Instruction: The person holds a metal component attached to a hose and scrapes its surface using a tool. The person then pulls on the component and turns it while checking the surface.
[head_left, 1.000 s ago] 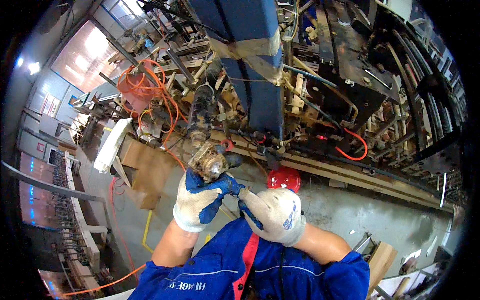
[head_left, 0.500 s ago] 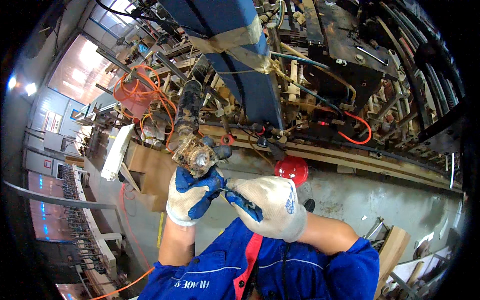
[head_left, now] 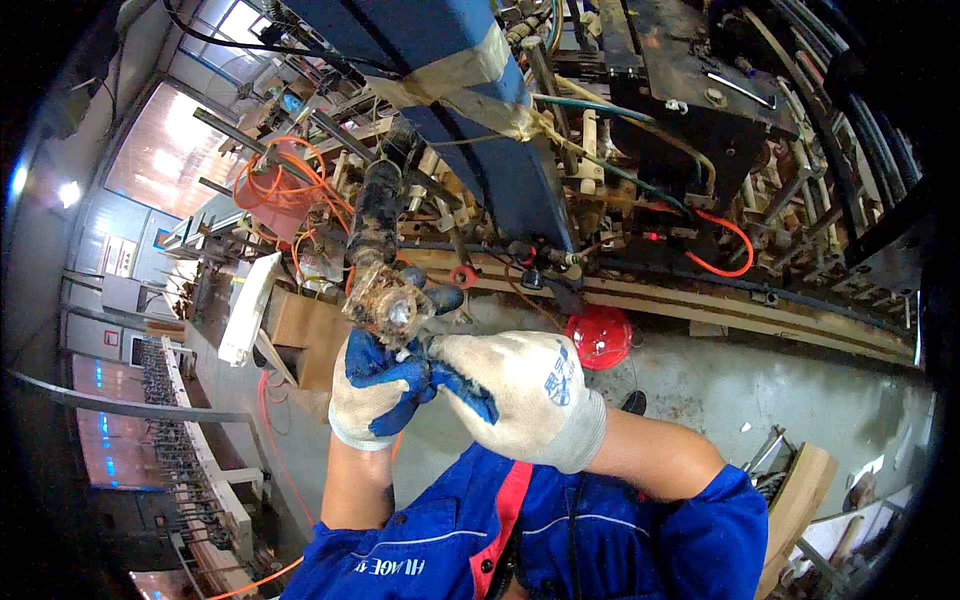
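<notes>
Both hands wear white gloves with blue-coated palms and meet fingertip to fingertip below a grimy, glue-crusted metal head (head_left: 378, 298) on the end of a dark cylinder (head_left: 380, 205). My left hand (head_left: 375, 395) is closed, thumb folded over the fingers, just under that head. From the right, my right hand (head_left: 520, 395) reaches across in a pinch, its fingers against the left fingertips. A tiny pale bit (head_left: 402, 354) shows where they meet; what it is, and whether either hand grips it, I cannot make out. Dark rounded knobs (head_left: 444, 298) stick out beside the head.
A blue beam (head_left: 470, 120) slants down behind the cylinder. A red hard hat-like round object (head_left: 600, 337) lies on the floor beyond my right hand. Cardboard (head_left: 305, 330) and a white bar (head_left: 248, 310) stand at left. Orange hose (head_left: 290, 175) hangs coiled; machinery fills the far side.
My right hand has shifted slightly left and up, closer against the left fingertips. The thin strand seen between the hands earlier no longer shows. The view has moved a little.
</notes>
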Tool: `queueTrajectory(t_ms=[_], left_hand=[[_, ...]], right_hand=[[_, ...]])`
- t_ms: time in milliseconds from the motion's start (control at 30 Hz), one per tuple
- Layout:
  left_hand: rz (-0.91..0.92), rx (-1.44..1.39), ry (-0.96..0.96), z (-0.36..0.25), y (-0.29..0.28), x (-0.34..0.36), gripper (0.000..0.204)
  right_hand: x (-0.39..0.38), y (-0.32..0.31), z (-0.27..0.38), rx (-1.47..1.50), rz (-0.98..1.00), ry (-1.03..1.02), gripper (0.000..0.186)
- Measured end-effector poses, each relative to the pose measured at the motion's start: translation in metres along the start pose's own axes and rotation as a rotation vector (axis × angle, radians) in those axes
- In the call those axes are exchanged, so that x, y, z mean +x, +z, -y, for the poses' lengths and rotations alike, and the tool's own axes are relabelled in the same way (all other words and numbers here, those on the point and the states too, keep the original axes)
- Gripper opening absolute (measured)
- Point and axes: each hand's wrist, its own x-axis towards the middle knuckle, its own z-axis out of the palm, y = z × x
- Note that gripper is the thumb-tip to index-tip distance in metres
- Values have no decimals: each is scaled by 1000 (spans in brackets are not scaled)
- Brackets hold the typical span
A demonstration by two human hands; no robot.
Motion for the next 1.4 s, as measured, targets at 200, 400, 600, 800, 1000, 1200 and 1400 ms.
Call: queueTrajectory(t_ms=[200, 400, 600, 800, 1000, 1200, 1400], left_hand=[[-97, -75, -43, -1, -3, -4, 66], [-226, 38, -26, 2, -2, -5, 55], [-408, -188, -33, -18, -6, -3, 59], [-50, -426, 2, -10, -7, 3, 60], [-304, -33, 72, 8, -21, -3, 32], [-154, -336, -45, 9, -29, -2, 51], [-178, -220, -62, 13, -26, -5, 57]], right_hand=[[0, -4, 4, -88, 80, -7, 17], [-7, -6, 5, -66, 95, -57, 17], [-17, -48, -4, -47, 10, 80, 33], [16, -38, 2, -38, 62, 71, 31], [41, -35, 17, -132, 49, -3, 24], [49, -32, 22, -182, 49, -77, 20], [51, -34, 37, -358, 180, -38, 19]])
